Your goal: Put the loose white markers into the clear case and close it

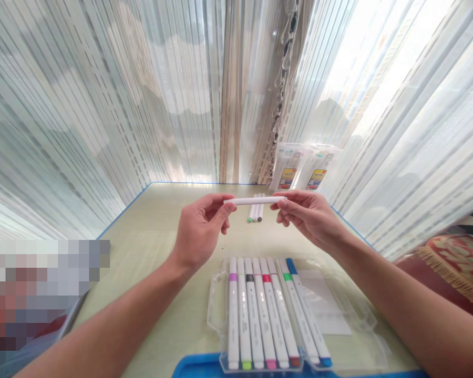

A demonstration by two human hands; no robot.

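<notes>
One head-worn view — looking forward and down over the tabletop (142, 247), fairly close.

We are seeing smooth, glossy white plastic on the markers (260, 315), clear shiny plastic forming the case (215, 299), and sheer cloth curtains (173, 79).

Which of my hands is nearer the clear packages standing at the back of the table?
Your right hand. It's in front of the clear packages; your left hand is farther away, off to their left.
</notes>
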